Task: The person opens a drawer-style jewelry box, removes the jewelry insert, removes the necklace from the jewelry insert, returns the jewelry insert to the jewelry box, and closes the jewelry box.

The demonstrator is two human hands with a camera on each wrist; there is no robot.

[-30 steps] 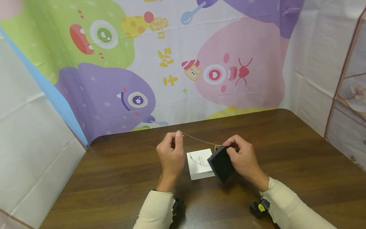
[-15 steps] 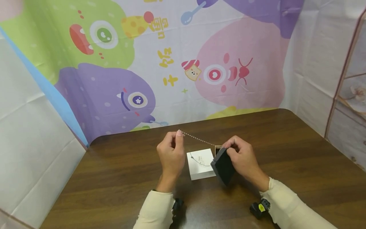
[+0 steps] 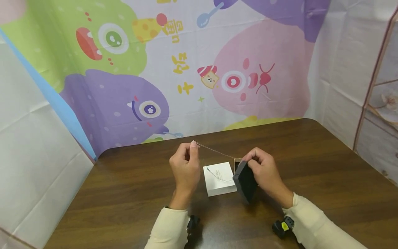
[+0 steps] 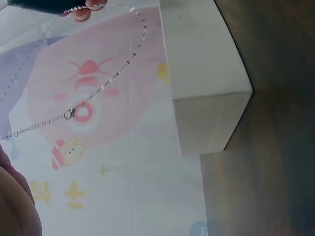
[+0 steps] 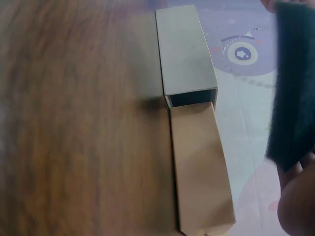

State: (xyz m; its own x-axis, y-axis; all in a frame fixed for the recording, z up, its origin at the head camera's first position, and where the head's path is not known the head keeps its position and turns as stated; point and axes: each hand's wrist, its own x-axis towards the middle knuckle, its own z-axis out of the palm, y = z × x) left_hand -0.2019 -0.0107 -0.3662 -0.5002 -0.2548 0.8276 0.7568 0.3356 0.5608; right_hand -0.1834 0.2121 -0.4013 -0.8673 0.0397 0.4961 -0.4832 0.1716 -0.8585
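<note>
My left hand (image 3: 185, 169) pinches one end of a thin silver necklace (image 4: 118, 73) between thumb and forefinger, above the table. The chain runs across to a flat black square pad (image 3: 247, 181), which my right hand (image 3: 265, 171) grips by its upper edge. A second strand sags lower between the hands, in front of the white box as seen from the head. In the left wrist view a small clasp (image 4: 69, 114) hangs on the chain. The pad is tilted, its dark face towards me; how the necklace fastens to it is hidden.
Below the hands, a white box sleeve (image 3: 219, 176) with small print lies on the brown table (image 3: 124, 193). Its brown cardboard drawer (image 5: 199, 167) is pulled out to the right, partly behind the pad. A cartoon-printed cloth (image 3: 186, 114) hangs behind the table.
The black pad has turned in my right hand, its lower part shifting right, uncovering more of the white box and drawer. My left hand has hardly moved.
</note>
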